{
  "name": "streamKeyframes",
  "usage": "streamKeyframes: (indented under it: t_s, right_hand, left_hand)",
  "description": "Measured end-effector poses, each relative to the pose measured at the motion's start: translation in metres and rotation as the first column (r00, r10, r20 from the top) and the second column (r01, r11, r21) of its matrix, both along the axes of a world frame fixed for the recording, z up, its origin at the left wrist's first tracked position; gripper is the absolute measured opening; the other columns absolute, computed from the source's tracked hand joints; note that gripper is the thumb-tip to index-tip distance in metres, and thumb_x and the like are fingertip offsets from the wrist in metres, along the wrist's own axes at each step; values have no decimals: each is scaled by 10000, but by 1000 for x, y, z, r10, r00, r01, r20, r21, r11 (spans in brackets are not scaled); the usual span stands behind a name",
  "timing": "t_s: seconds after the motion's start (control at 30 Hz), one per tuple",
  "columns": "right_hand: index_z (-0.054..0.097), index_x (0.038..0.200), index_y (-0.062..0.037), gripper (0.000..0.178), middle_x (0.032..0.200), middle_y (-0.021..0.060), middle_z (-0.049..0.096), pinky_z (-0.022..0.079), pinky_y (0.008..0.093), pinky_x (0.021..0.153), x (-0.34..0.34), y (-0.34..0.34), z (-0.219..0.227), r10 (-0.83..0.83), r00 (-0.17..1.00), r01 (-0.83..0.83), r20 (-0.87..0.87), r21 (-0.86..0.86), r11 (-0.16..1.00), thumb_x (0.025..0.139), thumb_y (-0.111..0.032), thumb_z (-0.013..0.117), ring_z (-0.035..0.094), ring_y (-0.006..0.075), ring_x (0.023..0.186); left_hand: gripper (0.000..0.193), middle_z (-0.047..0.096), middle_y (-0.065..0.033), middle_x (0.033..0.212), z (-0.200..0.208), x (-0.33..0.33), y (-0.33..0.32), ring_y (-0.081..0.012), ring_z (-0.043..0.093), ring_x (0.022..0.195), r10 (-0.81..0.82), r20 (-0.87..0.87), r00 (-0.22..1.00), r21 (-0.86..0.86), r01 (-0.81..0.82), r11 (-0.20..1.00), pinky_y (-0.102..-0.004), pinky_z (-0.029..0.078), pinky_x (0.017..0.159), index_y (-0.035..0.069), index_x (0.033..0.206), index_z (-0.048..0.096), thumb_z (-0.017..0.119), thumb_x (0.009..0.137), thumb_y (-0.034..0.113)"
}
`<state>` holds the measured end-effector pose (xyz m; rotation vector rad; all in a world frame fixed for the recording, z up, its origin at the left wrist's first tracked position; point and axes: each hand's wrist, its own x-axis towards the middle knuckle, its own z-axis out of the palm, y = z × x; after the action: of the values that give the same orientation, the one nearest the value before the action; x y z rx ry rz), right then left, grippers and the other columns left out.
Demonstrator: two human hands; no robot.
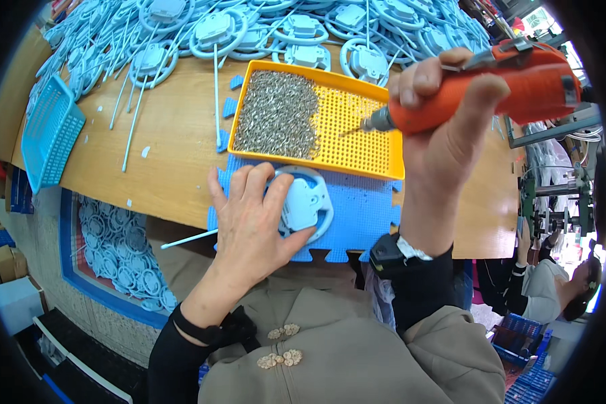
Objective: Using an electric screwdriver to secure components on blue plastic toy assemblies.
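Observation:
My left hand [252, 212] steadies a light-blue ring-shaped plastic part [303, 204], its thumb and fingers around the near and left edges. The part lies on a blue foam mat [360, 209], its thin stem pointing left from under the hand. Raised above the table, my right hand [444, 128] is wrapped around an orange-red electric screwdriver [498, 87]. Its bit points left over the bare, perforated side of a yellow tray [357, 114]. Small metal screws [276, 114] heap in the tray's left half. Whether a screw sits on the bit is too small to tell.
More light-blue parts [215, 30] with stems pile across the table's far side. At left stands a light-blue basket [50, 135]; below the table edge, a blue-rimmed bin [121, 249] holds several more parts. Another person [552, 286] is at the right, near metal equipment [559, 192].

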<state>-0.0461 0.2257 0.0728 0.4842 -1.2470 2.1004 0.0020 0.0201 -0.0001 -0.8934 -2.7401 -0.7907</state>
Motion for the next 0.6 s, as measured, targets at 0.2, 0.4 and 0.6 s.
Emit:
streamKeyframes:
  t_s: [0.2, 0.4, 0.6]
  right_hand:
    - [474, 1031, -63, 673, 712, 32, 527, 421, 283, 544, 50, -31, -11, 29, 938, -119, 344, 243, 963, 773, -664, 630, 501, 135, 561]
    - [473, 1026, -57, 634, 701, 48, 532, 439, 288, 537, 52, -37, -22, 99, 908, -199, 407, 209, 958, 768, -590, 698, 523, 142, 571]
    - [474, 1008, -54, 604, 689, 55, 531, 448, 289, 519, 50, -45, -27, 27, 946, -112, 323, 247, 962, 779, -562, 706, 523, 147, 553]
  left_hand:
    - [636, 462, -90, 1106, -5, 1, 4, -309, 439, 1108, 27, 7, 1000, 9, -27, 1000, -617, 224, 1003, 89, 1083, 540, 818, 568, 340]
    - [642, 453, -87, 1110, -3, 3, 3, -302, 428, 1123, 34, 36, 999, -16, -34, 999, -622, 213, 1012, 88, 1093, 536, 817, 578, 348]
    - [656, 444, -86, 1117, -3, 3, 3, -302, 424, 1126, 32, 52, 998, -15, -31, 999, -626, 206, 1018, 86, 1104, 529, 819, 577, 347]
